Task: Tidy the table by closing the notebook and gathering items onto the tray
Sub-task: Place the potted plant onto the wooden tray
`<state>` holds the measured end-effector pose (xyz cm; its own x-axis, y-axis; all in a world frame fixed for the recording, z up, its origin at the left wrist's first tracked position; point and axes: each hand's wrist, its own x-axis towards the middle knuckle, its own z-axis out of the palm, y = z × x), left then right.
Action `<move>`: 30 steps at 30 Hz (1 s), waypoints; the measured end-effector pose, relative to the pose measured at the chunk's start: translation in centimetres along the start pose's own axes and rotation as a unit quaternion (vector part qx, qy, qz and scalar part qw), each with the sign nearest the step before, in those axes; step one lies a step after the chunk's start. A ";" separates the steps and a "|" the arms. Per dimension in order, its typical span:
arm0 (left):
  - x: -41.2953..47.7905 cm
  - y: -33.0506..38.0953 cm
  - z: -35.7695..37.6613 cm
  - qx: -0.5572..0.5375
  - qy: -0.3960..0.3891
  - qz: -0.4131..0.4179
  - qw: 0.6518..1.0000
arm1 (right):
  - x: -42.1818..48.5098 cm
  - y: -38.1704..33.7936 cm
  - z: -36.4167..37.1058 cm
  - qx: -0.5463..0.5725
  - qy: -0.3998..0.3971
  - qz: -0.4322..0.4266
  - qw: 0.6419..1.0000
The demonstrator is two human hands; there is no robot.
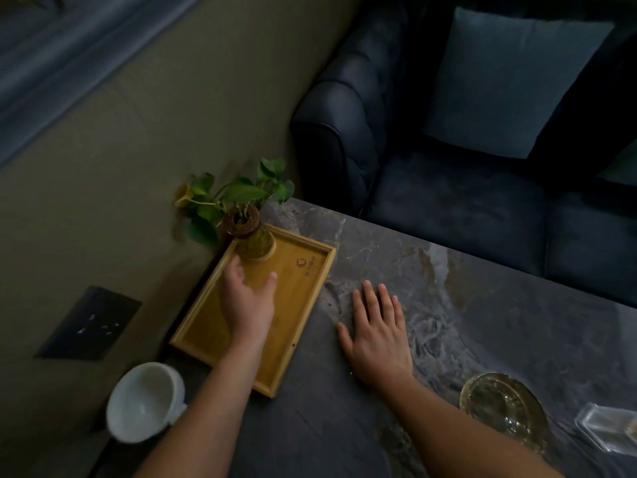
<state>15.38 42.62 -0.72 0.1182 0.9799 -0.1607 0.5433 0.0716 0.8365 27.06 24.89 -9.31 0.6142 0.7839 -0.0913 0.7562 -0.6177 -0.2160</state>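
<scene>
A person leans over a dark marbled tabletop [396, 263] in a dim room, both bare arms reaching in from the bottom of the frame. The left hand [246, 298] hovers over the middle of a wooden tray [306, 267], fingers [270, 282] spread wide and holding nothing, thumb and forefinger curved toward a glass vase [255, 241] that stands in the tray's far corner, left of centre. Whether the fingertips touch the vase is hard to judge in the low light; they appear just short of it. Green leaves [238, 193] trail from the vase's neck toward the wall.

The right hand [377, 334] lies palm down on the bare tabletop just right of the tray, fingers flat and splayed, gripping nothing.

A white cup [144, 401] sits at the lower left of the frame, beside the tray's near end and partly hidden by the left forearm. At the lower right, a round glass dish [503, 408] rests on the tabletop, with a clear glass piece [606, 429] just beyond it at the frame's edge, too blurred to identify.

A dark sofa [448, 201] with a blue cushion [510, 81] fills the upper right, behind the tabletop. A dark wall socket [88, 324] shows at the left.
</scene>
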 end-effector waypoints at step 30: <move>-27.9 -1.3 9.7 0.241 -0.376 0.312 0.839 | -26.9 19.2 -11.2 0.215 0.174 0.302 0.912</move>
<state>19.42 13.44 -2.38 0.8970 0.3911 -0.2059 0.4313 -0.6726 0.6013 27.59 -8.82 -0.12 0.9806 0.1947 -0.0211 0.1439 -0.7898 -0.5963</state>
